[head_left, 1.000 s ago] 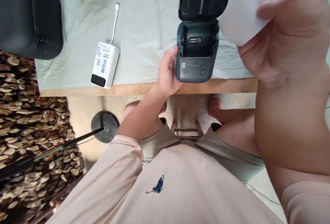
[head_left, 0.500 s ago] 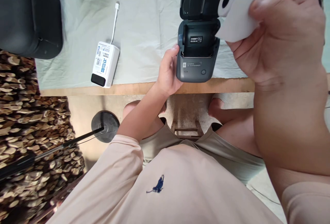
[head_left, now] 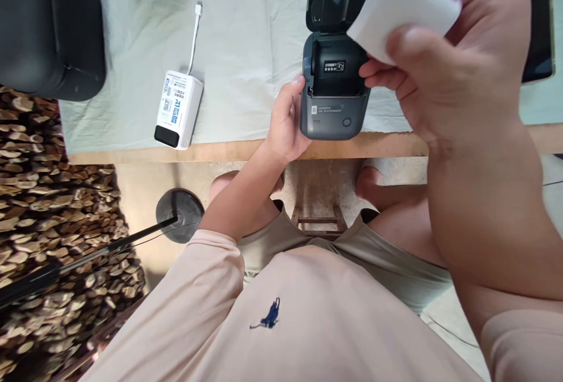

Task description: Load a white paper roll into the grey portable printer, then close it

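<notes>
A dark grey label printer (head_left: 336, 118) lies at the table's near edge with its lid (head_left: 329, 3) swung up and back. Its paper bay shows a small printed sticker inside, and no roll sits there. My left hand (head_left: 288, 121) grips the printer's left side, thumb on the upper edge. Above the printer's right side, my right hand (head_left: 466, 71) pinches a white paper roll (head_left: 407, 12) between thumb and fingers. The roll is turned so that its core is hidden. Its lower fingers come close to the bay's right edge; whether they touch it I cannot tell.
On the pale table cloth (head_left: 237, 47) lies a white power bank (head_left: 178, 109) with a short cable (head_left: 194, 36). A black case (head_left: 53, 30) stands at the far left. Behind my right hand lies a dark tablet-like device (head_left: 539, 30). The wooden table edge (head_left: 211, 152) runs in front.
My right hand has moved left and turned the paper roll, so its round end no longer shows. The dark device at right has come into view. My left hand and the printer stay almost still.
</notes>
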`<state>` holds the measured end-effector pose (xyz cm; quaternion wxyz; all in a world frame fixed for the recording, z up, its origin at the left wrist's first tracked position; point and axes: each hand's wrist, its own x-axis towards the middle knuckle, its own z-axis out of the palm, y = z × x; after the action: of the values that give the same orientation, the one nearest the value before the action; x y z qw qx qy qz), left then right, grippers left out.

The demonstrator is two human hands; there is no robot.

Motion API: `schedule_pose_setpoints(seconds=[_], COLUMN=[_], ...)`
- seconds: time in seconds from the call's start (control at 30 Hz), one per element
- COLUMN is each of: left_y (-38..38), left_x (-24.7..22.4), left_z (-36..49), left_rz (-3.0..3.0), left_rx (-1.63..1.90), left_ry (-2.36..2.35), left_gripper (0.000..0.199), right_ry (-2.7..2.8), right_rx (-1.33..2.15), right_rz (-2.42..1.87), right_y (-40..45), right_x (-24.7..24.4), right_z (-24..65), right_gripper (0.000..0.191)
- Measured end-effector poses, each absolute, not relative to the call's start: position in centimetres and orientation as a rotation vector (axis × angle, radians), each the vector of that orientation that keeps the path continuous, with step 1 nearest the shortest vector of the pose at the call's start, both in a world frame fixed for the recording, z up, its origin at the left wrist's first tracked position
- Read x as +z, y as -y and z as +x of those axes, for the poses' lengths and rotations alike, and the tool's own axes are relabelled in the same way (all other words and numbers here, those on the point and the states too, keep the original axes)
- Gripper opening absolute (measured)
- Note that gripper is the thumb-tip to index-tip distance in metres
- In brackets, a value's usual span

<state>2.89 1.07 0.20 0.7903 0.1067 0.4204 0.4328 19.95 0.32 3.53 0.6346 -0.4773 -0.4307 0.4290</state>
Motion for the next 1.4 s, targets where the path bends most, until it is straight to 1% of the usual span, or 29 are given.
schedule_pose_setpoints(seconds=[0.2,0.33,0.4,0.53,0.7,0.77,0.83,0.93,1.0,1.13,1.2,1.27,1.33,1.4], left_y=[-1.1,-1.0,-0.9,-0.7,-0.5,-0.5,-0.5,-0.4,-0.3,-0.4,-0.6,-0.7,-0.8,-0.8], left_x=[-0.2,0.0,0.3,0.6,0.1,0.0,0.1,0.4,0.6,0.6,0.5,0.3,0.3,0.2], left_z=[2.8,2.9,2.9,2.9,3.0,3.1,3.1,3.2,3.2,3.2,3.2,3.2,3.2,3.3], left_rz=[0.213,0.278,0.321,0.378,0.442,0.473,0.490,0.493,0.487,0.451,0.439,0.446,0.429,0.419], left_rx=[0.952,0.929,0.906,0.886,0.886,0.921,0.929,0.935,0.942,0.887,0.861,0.851,0.852,0.870], left_ry=[-0.968,-0.887,-0.795,-0.716,-0.754,-0.735,-0.703,-0.717,-0.743,-0.769,-0.784,-0.789,-0.804,-0.815], left_gripper=[0.054,0.047,0.045,0.049,0.032,0.031,0.031,0.023,0.019,0.025,0.028,0.035,0.040,0.037], right_ry=[1.356,1.574,1.723,1.905,1.991,1.983,1.959,1.961,1.969,1.952,1.955,1.967,1.990,2.041], right_rx=[0.757,0.606,0.536,0.440,0.445,0.459,0.469,0.457,0.459,0.535,0.559,0.562,0.551,0.519], right_rz=[-1.293,-1.357,-1.431,-1.648,-1.597,-1.570,-1.569,-1.620,-1.628,-1.555,-1.588,-1.658,-1.709,-1.728], right_y=[0.3,0.8,0.9,0.4,0.1,0.2,0.3,0.4,0.3,-0.1,-0.2,-0.3,-0.2,-0.1], right_x=[4.0,5.0,5.3,5.2,4.4,4.4,4.6,4.8,4.7,4.2,4.0,4.0,4.3,4.7], right_z=[21.1,21.2,21.1,20.9,21.3,21.4,21.4,21.3,21.4,21.4,21.3,21.1,21.0,20.9], right_gripper=[0.033,0.022,0.024,0.026,0.023,0.023,0.026,0.033,0.035,0.036,0.039,0.042,0.040,0.034])
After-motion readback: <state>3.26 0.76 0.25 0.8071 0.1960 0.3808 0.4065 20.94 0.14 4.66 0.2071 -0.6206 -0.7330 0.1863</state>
